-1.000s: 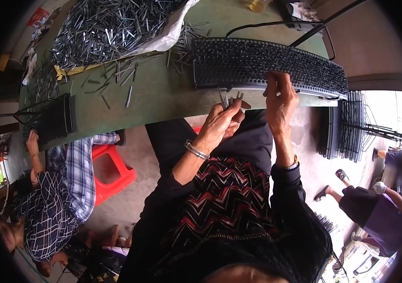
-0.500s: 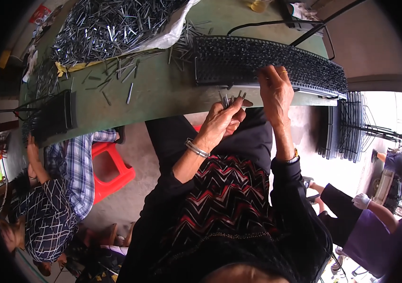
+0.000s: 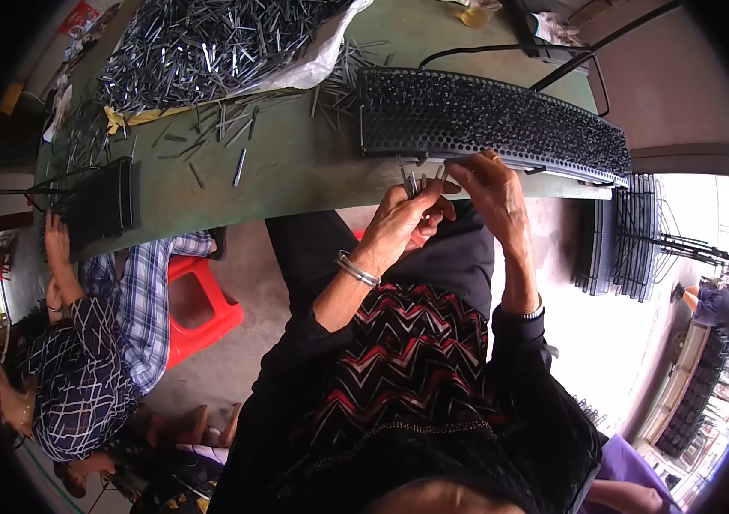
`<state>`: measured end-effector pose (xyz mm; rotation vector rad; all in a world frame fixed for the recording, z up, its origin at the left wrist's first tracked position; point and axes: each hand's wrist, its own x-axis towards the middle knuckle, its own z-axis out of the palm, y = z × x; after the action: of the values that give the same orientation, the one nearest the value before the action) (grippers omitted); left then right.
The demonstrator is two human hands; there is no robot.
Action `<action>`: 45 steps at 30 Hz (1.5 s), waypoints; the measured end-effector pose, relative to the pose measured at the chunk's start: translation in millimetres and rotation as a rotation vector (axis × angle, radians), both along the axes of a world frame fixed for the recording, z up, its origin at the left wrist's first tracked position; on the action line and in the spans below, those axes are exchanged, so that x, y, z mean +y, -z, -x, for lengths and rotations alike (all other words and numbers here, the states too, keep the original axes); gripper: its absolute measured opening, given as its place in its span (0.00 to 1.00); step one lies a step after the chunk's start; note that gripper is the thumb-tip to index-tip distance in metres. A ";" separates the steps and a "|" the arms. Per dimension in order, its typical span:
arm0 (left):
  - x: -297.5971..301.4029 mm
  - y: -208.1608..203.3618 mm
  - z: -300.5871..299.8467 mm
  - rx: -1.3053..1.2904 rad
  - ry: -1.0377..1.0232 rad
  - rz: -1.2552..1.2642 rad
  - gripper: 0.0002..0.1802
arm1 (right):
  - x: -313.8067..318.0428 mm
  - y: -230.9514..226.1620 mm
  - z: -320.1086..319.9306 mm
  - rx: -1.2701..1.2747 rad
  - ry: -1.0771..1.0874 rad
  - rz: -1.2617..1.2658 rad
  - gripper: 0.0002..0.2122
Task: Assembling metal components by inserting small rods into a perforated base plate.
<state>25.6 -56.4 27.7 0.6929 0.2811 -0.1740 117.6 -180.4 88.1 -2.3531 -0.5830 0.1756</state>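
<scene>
My left hand (image 3: 400, 224) is closed around a small bunch of thin metal strips (image 3: 413, 183), whose ends stick up past the fingers. Just to its right, my right hand (image 3: 496, 195) bends down with thumb and forefinger at the upper end of one strip (image 3: 442, 171). Beyond both hands lies a long black perforated panel (image 3: 484, 120) with a wire frame, along the near edge of the green table (image 3: 279, 184). Many of its holes, mostly toward the far side, hold dark shiny pieces.
A heap of metal strips (image 3: 219, 51) lies on white sheeting (image 3: 330, 56), with loose ones (image 3: 239, 168) scattered nearby. At left, a co-worker's hand (image 3: 57, 240) touches another black panel (image 3: 107, 206). A red stool (image 3: 210, 317) stands below; black racks (image 3: 634, 240) stand at right.
My right hand has come down from the panel's surface to the strips in my left hand. The left hand stays nearly where it was. The person at lower right has shifted mostly out of view.
</scene>
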 end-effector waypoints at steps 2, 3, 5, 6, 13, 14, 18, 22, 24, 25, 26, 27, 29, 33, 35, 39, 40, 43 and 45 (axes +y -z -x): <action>3.4 4.8 -0.1 -0.003 0.045 -0.019 0.18 | -5.4 1.6 0.0 0.206 -0.194 -0.066 0.06; 4.2 6.0 -0.4 -0.005 0.092 -0.035 0.17 | -7.1 3.8 -3.1 0.230 -0.223 -0.097 0.07; 4.1 0.0 -0.1 -0.004 0.080 -0.031 0.17 | -5.6 -1.5 -2.6 0.340 -0.167 -0.144 0.08; 5.5 -5.4 0.0 0.000 0.066 -0.028 0.17 | -3.4 -5.0 -2.3 0.452 -0.110 -0.191 0.09; 15.7 1.5 -1.7 -0.016 0.157 -0.075 0.19 | -0.5 -5.2 -12.0 0.482 -0.177 -0.168 0.07; 16.0 -0.1 -2.9 -0.026 0.119 -0.057 0.20 | -0.9 -5.1 -15.2 0.461 -0.175 -0.245 0.06; 27.9 6.2 -5.8 -0.085 0.066 -0.201 0.22 | 12.8 -8.5 -22.2 0.070 -0.051 -0.350 0.03; 20.6 1.6 -11.5 0.092 0.012 -0.120 0.21 | 31.2 -1.3 -31.7 -0.177 0.031 -0.359 0.02; 17.2 1.4 -12.2 0.108 -0.012 -0.134 0.21 | 35.9 6.7 -39.4 -0.216 0.026 -0.368 0.02; 16.5 2.1 -12.7 0.125 -0.034 -0.149 0.21 | 36.1 9.7 -42.4 -0.259 0.029 -0.321 0.02; 16.4 4.8 -12.3 0.126 -0.038 -0.147 0.21 | 37.0 13.1 -44.7 -0.299 0.029 -0.274 0.02; 16.0 8.7 -12.0 0.098 -0.045 -0.106 0.21 | 37.6 15.6 -47.2 -0.320 0.010 -0.264 0.02; 16.5 14.0 -11.1 0.074 -0.054 -0.063 0.21 | 38.1 15.7 -46.6 -0.309 0.014 -0.242 0.02; 17.8 17.9 -10.1 0.040 -0.058 -0.094 0.21 | 41.0 10.4 -42.7 -0.312 0.019 -0.190 0.02; 16.4 16.4 -11.3 0.022 -0.047 -0.079 0.21 | 39.9 13.0 -47.0 -0.347 0.012 -0.164 0.02; 16.0 14.2 -13.4 0.015 -0.036 -0.074 0.21 | 40.2 8.2 -49.0 -0.368 0.001 -0.101 0.03; 16.6 14.4 -13.5 0.032 -0.041 -0.047 0.20 | 41.8 5.2 -48.0 -0.365 -0.001 -0.100 0.03; 16.6 13.5 -15.5 0.038 -0.062 0.015 0.20 | 43.0 2.4 -46.9 -0.348 0.010 -0.109 0.03; 17.4 20.4 -16.3 0.036 -0.068 0.049 0.20 | 43.8 5.9 -50.3 -0.388 -0.011 -0.048 0.03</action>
<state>41.9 -38.9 7.2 0.6318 0.3338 -0.1287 167.9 -136.7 82.2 -2.3499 -0.7742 -0.2945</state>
